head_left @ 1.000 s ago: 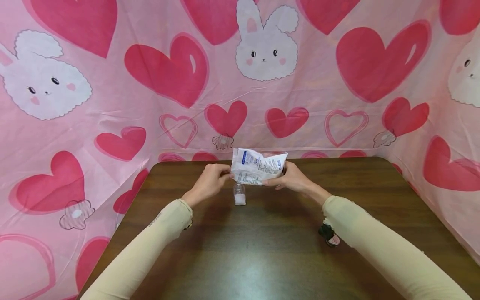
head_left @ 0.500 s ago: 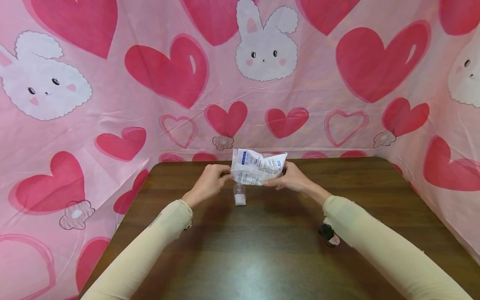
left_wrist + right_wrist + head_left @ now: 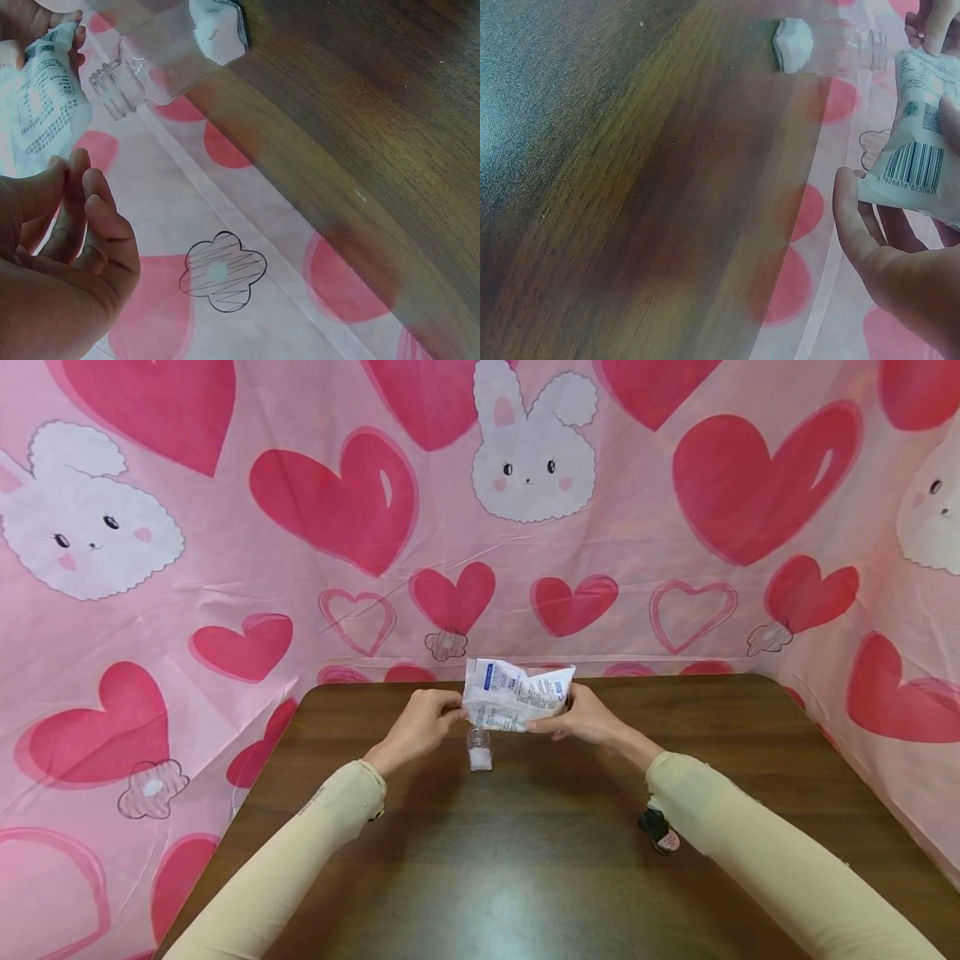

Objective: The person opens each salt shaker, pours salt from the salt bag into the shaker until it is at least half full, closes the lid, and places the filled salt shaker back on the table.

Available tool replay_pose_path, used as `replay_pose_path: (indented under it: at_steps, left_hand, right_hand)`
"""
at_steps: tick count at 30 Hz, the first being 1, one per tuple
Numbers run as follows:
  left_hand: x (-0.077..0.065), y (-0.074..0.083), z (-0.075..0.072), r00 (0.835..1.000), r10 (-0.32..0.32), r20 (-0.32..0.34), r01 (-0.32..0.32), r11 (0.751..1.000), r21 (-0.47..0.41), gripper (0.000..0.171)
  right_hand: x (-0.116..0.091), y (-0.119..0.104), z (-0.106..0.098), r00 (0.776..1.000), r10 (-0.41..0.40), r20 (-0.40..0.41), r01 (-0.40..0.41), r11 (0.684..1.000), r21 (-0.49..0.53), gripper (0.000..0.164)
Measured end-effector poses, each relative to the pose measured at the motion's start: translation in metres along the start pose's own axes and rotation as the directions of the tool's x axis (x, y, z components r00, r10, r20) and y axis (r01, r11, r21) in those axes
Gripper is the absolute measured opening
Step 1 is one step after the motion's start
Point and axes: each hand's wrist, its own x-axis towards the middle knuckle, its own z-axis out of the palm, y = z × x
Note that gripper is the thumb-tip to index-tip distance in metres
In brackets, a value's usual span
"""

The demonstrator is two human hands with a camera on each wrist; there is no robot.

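A white printed packet (image 3: 517,695) is held tilted above the table, its left end over a small clear bottle (image 3: 480,757). Thumb and fingertips of my left hand (image 3: 422,720) pinch the packet's left edge. At the other end my right hand (image 3: 588,717) grips it, thumb on the near side. The right wrist view shows a barcode on the packet (image 3: 915,161). The bottle stands upright and uncapped; its threaded neck (image 3: 116,90) is close beside the packet in the left wrist view. White powder (image 3: 793,45) lies in its bottom.
Beside the right sleeve (image 3: 750,835) lies a small dark and pink object (image 3: 660,832) on the brown wooden table (image 3: 480,877). A pink cloth (image 3: 360,543) with hearts and rabbits hangs behind the table and along both sides. Tiny white specks dot the tabletop.
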Motion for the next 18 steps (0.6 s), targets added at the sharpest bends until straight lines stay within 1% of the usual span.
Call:
replay_pose_path:
  at_steps: [18]
  left_hand:
    - [0.001,0.0004,0.0012,1.0,-0.003,0.004,0.003,1.0,0.008,0.005]
  right_hand:
    - [-0.0014,0.0004,-0.0011,1.0,-0.003,0.0,0.003,1.0,-0.002,0.051]
